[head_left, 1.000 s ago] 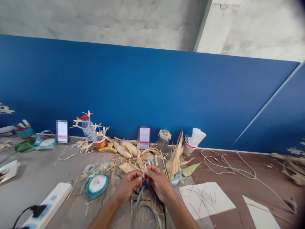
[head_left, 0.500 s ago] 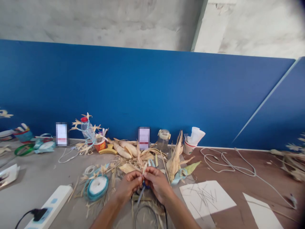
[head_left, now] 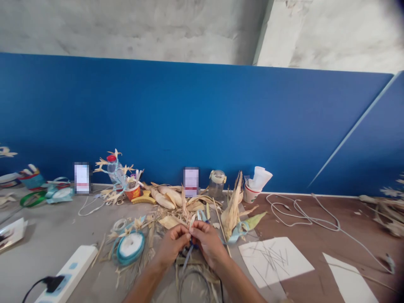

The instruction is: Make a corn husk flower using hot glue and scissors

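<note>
My left hand (head_left: 172,247) and my right hand (head_left: 208,240) meet low in the middle, with fingertips pinched together. Between them a small pale piece of corn husk (head_left: 192,220) sticks up. A grey strip (head_left: 187,257) hangs below the fingertips, and a dark blue thing there is mostly hidden. Scraps of dry husk lie under and around both hands. Left of my left hand is a spool of teal ribbon (head_left: 130,248). An upright bundle of dry husks (head_left: 232,212) with light blue ribbon stands beyond my right hand.
White paper with thin dark sticks (head_left: 273,259) lies at right, near a tangled white cable (head_left: 303,216). A power strip (head_left: 67,273) is at front left. Along the blue partition (head_left: 202,113) stand a clear jar (head_left: 216,185), cups, a bottle with husk flowers (head_left: 115,170) and two phones.
Both hands keep the same pinch on the husk piece, with barely any finger movement. The whole view has shifted very slightly.
</note>
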`<state>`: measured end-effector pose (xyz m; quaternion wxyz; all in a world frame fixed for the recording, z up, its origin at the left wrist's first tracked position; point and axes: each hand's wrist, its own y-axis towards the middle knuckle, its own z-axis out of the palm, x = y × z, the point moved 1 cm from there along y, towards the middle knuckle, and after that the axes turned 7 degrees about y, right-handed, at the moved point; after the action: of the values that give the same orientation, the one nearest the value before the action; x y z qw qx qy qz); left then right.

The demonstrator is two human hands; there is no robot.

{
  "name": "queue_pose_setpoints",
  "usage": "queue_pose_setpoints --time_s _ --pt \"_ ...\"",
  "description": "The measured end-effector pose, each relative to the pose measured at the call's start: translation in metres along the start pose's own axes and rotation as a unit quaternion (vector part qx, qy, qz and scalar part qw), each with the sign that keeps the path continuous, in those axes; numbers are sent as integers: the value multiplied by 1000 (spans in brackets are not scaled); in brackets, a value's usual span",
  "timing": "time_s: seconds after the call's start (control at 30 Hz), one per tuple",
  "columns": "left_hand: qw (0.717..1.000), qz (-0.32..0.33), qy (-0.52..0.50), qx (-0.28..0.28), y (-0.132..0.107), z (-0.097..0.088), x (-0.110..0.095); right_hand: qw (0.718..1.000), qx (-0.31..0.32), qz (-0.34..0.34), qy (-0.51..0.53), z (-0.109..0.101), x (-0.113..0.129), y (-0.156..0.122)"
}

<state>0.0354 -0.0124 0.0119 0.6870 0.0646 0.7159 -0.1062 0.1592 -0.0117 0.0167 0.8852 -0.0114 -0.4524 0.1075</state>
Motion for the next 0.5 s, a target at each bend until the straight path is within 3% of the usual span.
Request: queue_pose_setpoints --time_s 0.27,0.5 --pt "1000 19 8 -4 -2 2 -6 1000 4 -25 -6 -4 -8 2" --pt "999 24 22 -36 -1 0 -4 999 -9 -1 36 -3 -9 2"
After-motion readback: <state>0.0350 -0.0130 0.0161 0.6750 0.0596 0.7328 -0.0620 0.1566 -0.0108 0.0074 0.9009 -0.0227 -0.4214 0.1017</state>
